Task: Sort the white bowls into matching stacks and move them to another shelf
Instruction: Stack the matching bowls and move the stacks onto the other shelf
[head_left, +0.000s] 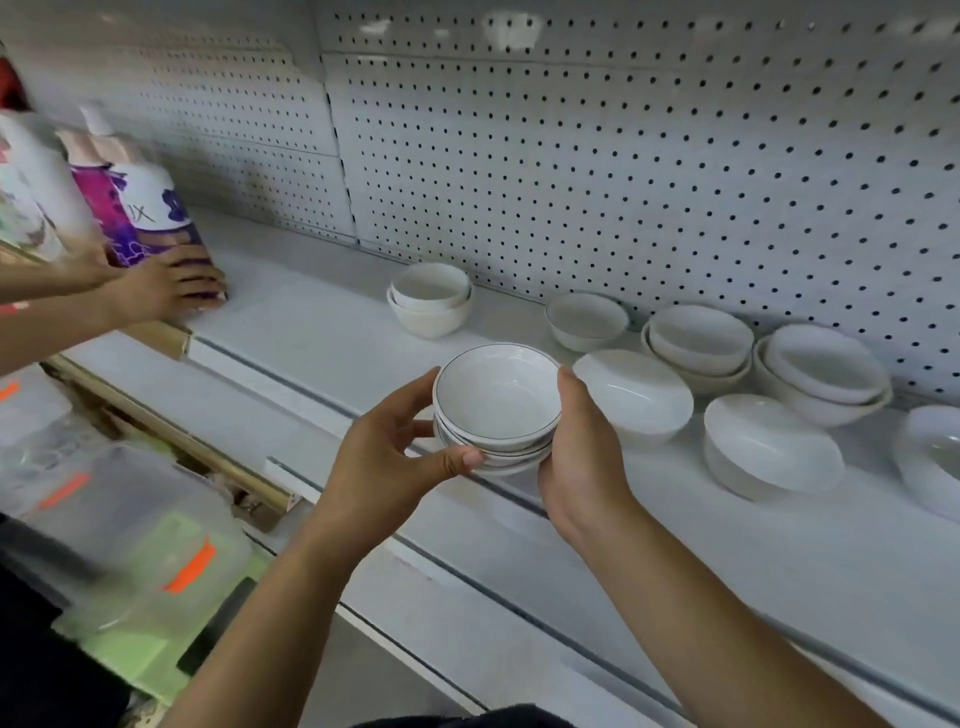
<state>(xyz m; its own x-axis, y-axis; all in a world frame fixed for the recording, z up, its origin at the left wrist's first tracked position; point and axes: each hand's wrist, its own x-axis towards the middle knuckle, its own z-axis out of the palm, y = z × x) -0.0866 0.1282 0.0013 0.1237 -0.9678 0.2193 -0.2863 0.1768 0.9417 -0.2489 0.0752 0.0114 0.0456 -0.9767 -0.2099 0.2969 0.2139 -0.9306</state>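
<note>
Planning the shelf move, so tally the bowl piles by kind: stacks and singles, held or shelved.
Dark-rimmed stack held by left hand and right hand: 1
Nested stacks on the shelf: 3
Single upright bowl: 1
Upside-down bowls: 2
Bowl cut off at the right edge: 1
Total: 8

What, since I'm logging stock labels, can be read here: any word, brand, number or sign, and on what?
"IX": on the purple-and-white bottle; other letters blurred.
Too blurred to read: orange stickers on the clear plastic containers.
No text: white bowls.
</note>
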